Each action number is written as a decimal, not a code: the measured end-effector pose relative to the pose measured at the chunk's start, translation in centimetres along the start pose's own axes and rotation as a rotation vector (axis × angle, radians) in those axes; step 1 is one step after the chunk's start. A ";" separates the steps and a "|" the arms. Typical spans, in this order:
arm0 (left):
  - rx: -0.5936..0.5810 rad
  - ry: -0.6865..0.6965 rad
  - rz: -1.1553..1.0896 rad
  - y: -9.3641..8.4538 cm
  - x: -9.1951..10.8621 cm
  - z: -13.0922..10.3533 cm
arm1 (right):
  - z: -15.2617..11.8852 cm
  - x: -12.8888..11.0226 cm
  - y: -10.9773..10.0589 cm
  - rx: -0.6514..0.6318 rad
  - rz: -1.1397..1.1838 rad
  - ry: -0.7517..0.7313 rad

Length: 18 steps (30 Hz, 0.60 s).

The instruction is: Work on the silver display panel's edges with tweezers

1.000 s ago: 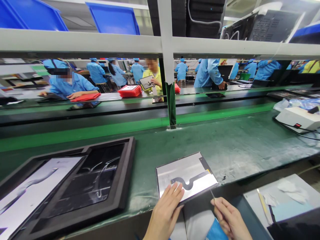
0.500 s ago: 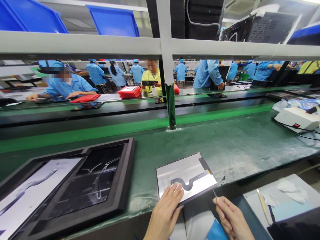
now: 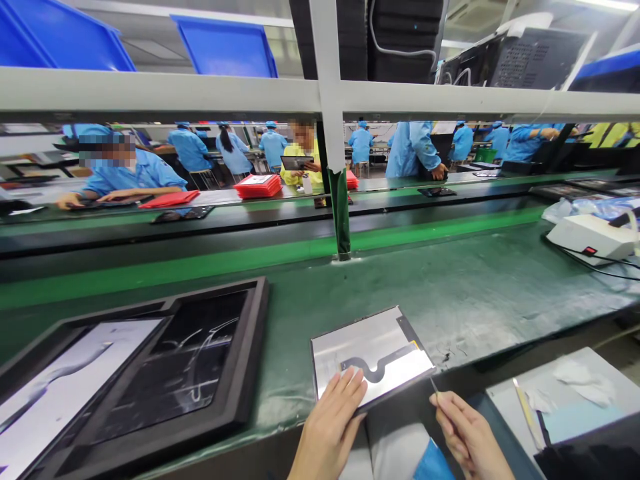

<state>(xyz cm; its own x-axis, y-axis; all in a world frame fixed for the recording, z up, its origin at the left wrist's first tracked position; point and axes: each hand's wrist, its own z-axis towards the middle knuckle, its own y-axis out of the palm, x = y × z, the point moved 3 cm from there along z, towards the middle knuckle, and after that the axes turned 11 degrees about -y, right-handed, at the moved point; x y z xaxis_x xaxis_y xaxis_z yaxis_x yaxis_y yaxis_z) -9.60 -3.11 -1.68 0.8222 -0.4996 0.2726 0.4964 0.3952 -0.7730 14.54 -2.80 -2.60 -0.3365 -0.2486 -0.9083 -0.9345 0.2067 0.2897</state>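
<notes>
A tablet display panel (image 3: 333, 343) lies back side up at the front edge of the green bench, its near right corner over the edge. A dark curved flex cable (image 3: 375, 373) runs across its silver back. My left hand (image 3: 333, 417) rests flat on the panel's near left part, fingers stretched out, thumb by the front edge. Just off the near right corner, my right hand (image 3: 463, 427) pinches a thin pointed metal tool (image 3: 434, 385). The tool's tip is close to that corner; whether it touches cannot be made out.
A black foam tray (image 3: 255, 347) at left holds display panels. A white device (image 3: 593, 237) with cables stands at the right. Lower right, a grey surface (image 3: 590, 367) carries crumpled wipes and a yellow-handled tool (image 3: 526, 410). A post (image 3: 341, 213) rises mid-bench; co-workers sit beyond.
My right hand and the tool have shifted slightly right. My left hand and the panel stay in place. Across the line, a co-worker in blue has moved their hands.
</notes>
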 end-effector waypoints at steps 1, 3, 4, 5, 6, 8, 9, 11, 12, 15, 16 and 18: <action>0.001 0.000 -0.004 0.0 0.0 0.0 | 0.0 -0.1 0.0 0.004 0.003 0.001; 0.005 0.000 -0.009 -0.1 0.1 0.1 | 0.0 -0.1 -0.1 0.004 0.005 0.004; 0.006 0.001 -0.009 -0.2 0.1 0.2 | 0.0 -0.1 -0.1 0.003 0.006 0.004; 0.004 0.002 -0.007 -0.2 0.1 0.2 | 0.0 -0.2 -0.1 0.006 0.006 0.001; -0.001 0.003 -0.004 -0.2 0.1 0.2 | 0.1 -0.2 -0.2 0.007 0.007 -0.001; -0.004 0.005 0.005 -0.1 0.0 0.2 | 0.1 -0.2 -0.3 0.011 0.008 -0.007; -0.004 0.006 0.010 -0.1 0.0 0.2 | 0.1 -0.2 -0.3 0.013 0.008 -0.009; 0.001 0.009 0.016 0.0 -0.1 0.1 | 0.1 -0.2 -0.4 0.013 0.007 -0.012; 0.004 0.011 0.018 0.0 -0.1 0.0 | 0.1 -0.2 -0.4 0.012 0.007 -0.013; 0.012 0.024 0.022 0.1 -0.2 -0.1 | 0.2 -0.2 -0.5 0.016 0.011 -0.022; 0.015 0.033 0.026 0.1 -0.3 -0.1 | 0.2 -0.2 -0.6 0.019 0.014 -0.026; 0.019 0.050 0.037 0.4 -0.5 -0.2 | 0.3 -0.2 -0.7 0.022 0.018 -0.034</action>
<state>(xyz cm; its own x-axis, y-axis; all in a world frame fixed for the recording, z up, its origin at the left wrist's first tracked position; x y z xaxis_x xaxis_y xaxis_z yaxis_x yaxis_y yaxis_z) -9.91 -2.88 -2.23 0.8255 -0.5220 0.2149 0.4714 0.4282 -0.7709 15.24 -2.65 -2.72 -0.3492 -0.2128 -0.9126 -0.9254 0.2315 0.3002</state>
